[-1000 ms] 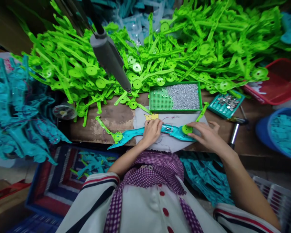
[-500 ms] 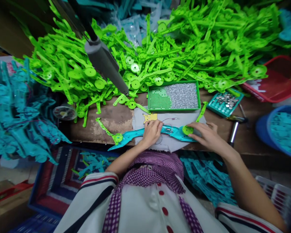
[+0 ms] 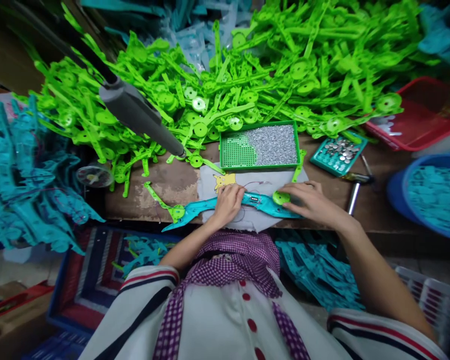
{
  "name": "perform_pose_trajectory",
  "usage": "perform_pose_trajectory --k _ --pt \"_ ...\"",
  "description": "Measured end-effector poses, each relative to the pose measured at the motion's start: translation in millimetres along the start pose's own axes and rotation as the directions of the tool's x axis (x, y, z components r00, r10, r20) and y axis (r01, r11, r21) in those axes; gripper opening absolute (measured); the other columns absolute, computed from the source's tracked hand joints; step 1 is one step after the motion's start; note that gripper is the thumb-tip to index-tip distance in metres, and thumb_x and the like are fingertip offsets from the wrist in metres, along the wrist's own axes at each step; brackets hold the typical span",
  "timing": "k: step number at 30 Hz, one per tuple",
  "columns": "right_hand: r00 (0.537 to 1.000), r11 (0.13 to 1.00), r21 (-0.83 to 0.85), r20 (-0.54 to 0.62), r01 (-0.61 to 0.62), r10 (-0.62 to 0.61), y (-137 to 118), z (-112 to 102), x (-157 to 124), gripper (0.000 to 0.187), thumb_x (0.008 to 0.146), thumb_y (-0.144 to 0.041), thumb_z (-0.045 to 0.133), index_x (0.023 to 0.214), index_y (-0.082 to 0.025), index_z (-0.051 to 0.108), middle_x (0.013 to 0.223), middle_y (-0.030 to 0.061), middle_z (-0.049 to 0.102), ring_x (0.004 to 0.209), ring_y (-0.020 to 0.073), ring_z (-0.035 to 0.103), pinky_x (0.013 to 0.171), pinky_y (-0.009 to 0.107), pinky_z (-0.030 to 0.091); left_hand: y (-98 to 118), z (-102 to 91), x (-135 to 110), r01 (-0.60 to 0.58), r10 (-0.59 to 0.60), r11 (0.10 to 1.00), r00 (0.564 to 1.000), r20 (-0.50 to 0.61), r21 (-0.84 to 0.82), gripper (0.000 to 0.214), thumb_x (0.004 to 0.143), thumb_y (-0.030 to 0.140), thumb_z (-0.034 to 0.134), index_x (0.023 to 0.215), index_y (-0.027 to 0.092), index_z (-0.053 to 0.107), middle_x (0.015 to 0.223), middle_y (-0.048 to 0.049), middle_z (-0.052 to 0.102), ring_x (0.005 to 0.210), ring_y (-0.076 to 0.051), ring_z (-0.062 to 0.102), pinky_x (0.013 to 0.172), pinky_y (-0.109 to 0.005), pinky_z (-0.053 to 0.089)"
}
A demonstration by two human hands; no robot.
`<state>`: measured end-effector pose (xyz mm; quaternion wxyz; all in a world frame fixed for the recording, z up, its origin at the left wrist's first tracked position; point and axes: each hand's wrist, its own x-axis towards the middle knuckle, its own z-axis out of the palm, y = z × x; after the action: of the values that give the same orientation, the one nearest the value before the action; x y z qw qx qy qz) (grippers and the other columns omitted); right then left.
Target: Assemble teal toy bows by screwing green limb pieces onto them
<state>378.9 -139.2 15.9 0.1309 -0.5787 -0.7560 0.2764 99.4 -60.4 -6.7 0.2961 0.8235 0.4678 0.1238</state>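
Note:
A long curved turquoise plastic part lies across the grey cloth at the table's front edge, a small dark component and thin wires showing at its middle. My left hand is closed around its middle section. At its right end, my right hand has its thumb and fingers on the disc of a lime-green arm piece, whose arm points up and away behind the fingers. Another lime-green arm piece sits at the left end, its arm angled up to the left.
Behind the cloth stands a green tray of small silvery pieces. A grey power screwdriver hangs at left, before heaped green arms. To the right are a teal box of metal discs, a hammer and a blue bucket.
The whole view has shifted slightly left. The green arm piece under my right hand has turned a little leftward, and the hanging screwdriver has swung left. My left hand keeps its hold.

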Motion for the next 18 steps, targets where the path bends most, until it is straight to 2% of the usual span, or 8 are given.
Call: perform_pose_trajectory --k 6,11,18 --pt "1.0 1.0 0.028 0.005 -0.01 0.01 6.0 -0.1 -11.0 0.046 0.099 -0.063 0.042 0.126 -0.034 0.065 0.129 0.008 0.07 0.123 0.0327 0.061 0.11 0.059 0.028 0.1 1.2 1.1 -0.001 0.001 1.0 1.0 -0.003 0.02 0.028 0.109 0.029 0.035 0.102 0.024 0.061 0.107 0.0001 0.073 0.106 -0.018 0.062 0.102 -0.038 0.035" --pt "0.999 0.999 -0.024 0.024 0.025 -0.025 7.0 1.3 -6.3 0.046 0.099 -0.06 0.045 0.13 -0.033 0.065 0.127 0.008 0.07 0.12 0.0315 0.063 0.11 0.057 0.029 -0.6 2.3 0.6 -0.011 0.012 0.999 1.0 -0.005 0.041 0.028 0.109 0.031 0.034 0.103 0.025 0.06 0.107 -0.0005 0.073 0.106 -0.019 0.062 0.102 -0.039 0.034" --pt "0.999 0.996 -0.088 -0.017 0.033 -0.034 8.0 20.2 -6.1 0.043 0.101 -0.05 0.044 0.132 -0.031 0.065 0.133 0.0108 0.068 0.126 0.0326 0.06 0.109 0.059 0.027 2.3 3.6 2.0 0.009 -0.009 1.0 1.0 0.002 0.01 0.03 0.109 0.031 0.033 0.099 0.024 0.06 0.106 -0.0009 0.073 0.105 -0.018 0.062 0.101 -0.038 0.035"
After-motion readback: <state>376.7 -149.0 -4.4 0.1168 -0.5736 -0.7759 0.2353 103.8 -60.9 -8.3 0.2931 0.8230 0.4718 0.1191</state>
